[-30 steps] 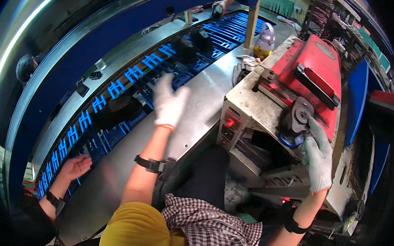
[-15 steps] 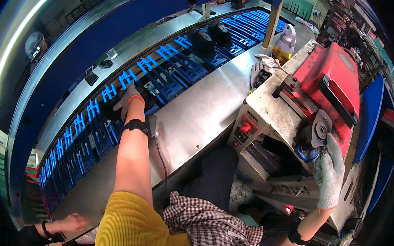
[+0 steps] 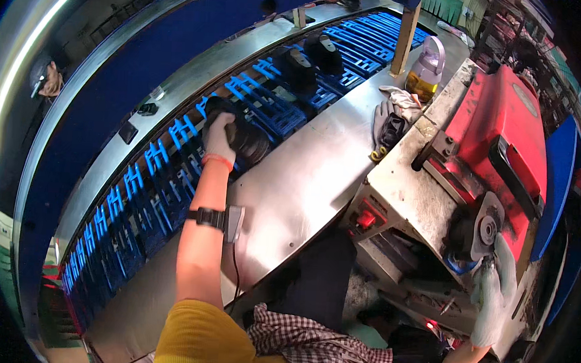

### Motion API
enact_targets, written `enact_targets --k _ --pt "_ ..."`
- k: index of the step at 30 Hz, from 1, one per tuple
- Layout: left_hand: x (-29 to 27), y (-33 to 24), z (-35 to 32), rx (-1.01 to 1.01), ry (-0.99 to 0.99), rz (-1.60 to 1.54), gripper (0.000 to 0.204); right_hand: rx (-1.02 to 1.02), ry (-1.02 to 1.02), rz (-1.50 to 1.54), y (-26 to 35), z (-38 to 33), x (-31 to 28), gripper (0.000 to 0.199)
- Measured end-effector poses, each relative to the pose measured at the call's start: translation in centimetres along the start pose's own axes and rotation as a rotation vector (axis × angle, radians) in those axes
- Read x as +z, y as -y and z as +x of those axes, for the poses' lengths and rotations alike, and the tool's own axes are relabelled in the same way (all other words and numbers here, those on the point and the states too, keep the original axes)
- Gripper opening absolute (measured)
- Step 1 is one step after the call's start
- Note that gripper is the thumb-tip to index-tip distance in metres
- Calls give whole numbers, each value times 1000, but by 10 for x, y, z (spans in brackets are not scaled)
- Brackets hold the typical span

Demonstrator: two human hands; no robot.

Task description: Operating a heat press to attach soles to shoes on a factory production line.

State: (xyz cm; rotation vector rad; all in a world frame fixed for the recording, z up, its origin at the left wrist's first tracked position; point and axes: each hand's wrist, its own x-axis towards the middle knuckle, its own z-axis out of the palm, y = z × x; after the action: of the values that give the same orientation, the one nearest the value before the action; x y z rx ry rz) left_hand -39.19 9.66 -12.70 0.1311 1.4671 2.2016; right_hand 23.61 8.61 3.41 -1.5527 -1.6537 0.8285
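Note:
My left hand (image 3: 219,137), in a pale glove with an orange cuff, is closed around one end of a black shoe (image 3: 248,141) over the blue slatted conveyor (image 3: 164,204). The palm side of the grip is hidden. At the right, my right hand (image 3: 493,294) wears a white knitted glove. One finger stretches up beside the grey plate with a round hub (image 3: 488,225) on the red-covered machine (image 3: 506,134). Its other fingers curl around something small and metallic just under that plate, too hidden to name.
More black shoes (image 3: 323,54) stand farther along the conveyor. A metal ledge (image 3: 303,182) runs between it and the machine, bearing a clear handled jug (image 3: 425,73) and gloves (image 3: 399,105). A red switch (image 3: 366,218) sits on the machine's front. Another person (image 3: 48,80) is at the far left.
My left hand has moved right and away from me along the conveyor, and the black shoe shows more fully. Another person's hand has left the lower left. My right hand stays by the plate.

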Motion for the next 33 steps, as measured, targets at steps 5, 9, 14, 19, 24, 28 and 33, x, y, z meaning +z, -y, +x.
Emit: enact_targets --k 5,9,14,19,24,28,33 --pt "103 31 78 185 46 223 40 -7 -10 -36 10 -3 1 58" --pt "92 18 168 224 -342 515 120 -39 91 79 7 4 1 60" --pt "151 50 135 -43 -328 915 123 17 -1 42 19 -3 6 60" --pt "116 73 83 292 32 778 92 -67 25 55 14 0 3 57" --pt "74 66 -49 250 420 1264 106 -157 53 33 8 2 3 54" --pt "35 70 -136 872 629 1760 66 -125 64 86 8 1 1 52" --pt "13 75 -152 1289 629 1472 47 -420 11 -8 -31 17 -1 48"
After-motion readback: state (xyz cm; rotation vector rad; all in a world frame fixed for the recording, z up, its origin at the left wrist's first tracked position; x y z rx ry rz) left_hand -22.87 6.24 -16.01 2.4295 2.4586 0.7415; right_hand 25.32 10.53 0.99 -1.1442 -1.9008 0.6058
